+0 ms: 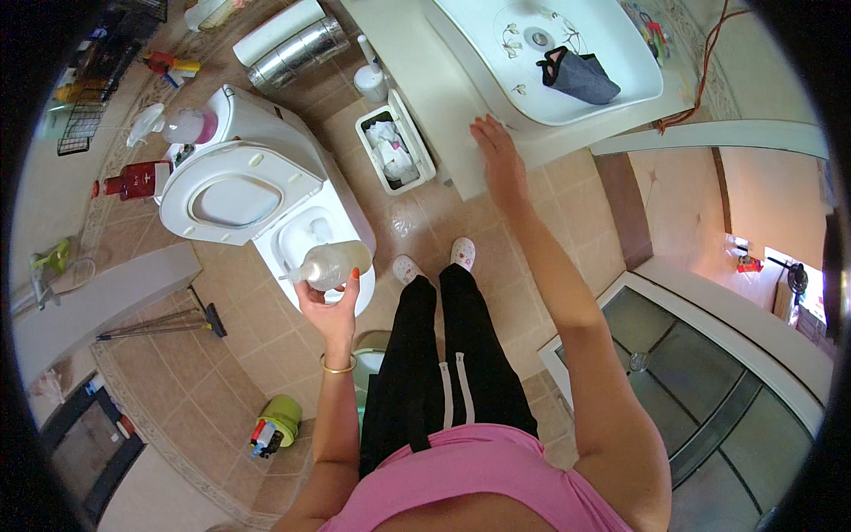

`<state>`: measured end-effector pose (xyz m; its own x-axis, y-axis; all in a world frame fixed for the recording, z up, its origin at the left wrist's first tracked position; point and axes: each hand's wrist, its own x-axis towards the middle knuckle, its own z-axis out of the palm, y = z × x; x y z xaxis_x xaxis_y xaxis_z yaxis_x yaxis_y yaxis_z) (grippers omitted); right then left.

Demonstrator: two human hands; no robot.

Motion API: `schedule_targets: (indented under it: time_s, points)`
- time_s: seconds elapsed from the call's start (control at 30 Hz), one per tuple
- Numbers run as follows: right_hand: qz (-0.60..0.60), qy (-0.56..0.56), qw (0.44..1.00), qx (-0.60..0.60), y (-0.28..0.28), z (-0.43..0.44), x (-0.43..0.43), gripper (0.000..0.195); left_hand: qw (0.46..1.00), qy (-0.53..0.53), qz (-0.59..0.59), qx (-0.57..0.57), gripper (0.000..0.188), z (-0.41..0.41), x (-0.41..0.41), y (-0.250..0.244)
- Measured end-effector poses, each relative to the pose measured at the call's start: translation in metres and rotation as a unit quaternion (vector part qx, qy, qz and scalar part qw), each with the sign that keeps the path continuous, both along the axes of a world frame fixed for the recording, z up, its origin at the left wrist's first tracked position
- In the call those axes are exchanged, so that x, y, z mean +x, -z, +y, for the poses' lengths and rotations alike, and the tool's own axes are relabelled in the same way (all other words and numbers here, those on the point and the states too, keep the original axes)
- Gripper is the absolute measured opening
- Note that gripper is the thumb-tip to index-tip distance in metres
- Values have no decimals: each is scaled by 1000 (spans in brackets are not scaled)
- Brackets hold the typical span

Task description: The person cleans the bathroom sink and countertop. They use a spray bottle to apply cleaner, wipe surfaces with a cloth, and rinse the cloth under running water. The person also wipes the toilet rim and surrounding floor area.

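Observation:
My left hand point(330, 307) grips a clear plastic bottle point(339, 264) with a narrow pale nozzle. The bottle is tilted on its side above the white toilet bowl point(302, 229), its nozzle towards the left. The toilet's raised lid and seat point(302, 174) lean back over the tank. My right hand point(500, 159) holds nothing; its fingers are stretched out over the edge of the cream countertop point(459, 126), close to the white sink point(488, 50). Whether the palm presses on the counter I cannot tell. A bunched dark grey cloth point(582, 76) lies in the sink.
A narrow waste bin point(425, 169) with crumpled paper and a toilet brush holder point(370, 83) stand beside the counter. On the tank are a red bottle point(143, 179) and a spray bottle point(183, 126). A green bucket point(282, 412) is at lower left. A glazed door point(691, 372) stands right.

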<state>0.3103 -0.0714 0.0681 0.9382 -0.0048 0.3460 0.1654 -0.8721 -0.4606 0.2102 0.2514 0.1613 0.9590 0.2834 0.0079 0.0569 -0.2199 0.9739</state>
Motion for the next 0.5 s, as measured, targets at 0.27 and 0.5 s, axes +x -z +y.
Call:
schedule_targets:
  time_s: [0.27,0.5]
  points:
    - [58,128,990,-30,13,-7,-17,35,1000,4,-21,2,59,-4,1,-6]
    - [68,173,982,34,-9,69,-64,42,1000,5,-1,-10,58,-4,1,-4]
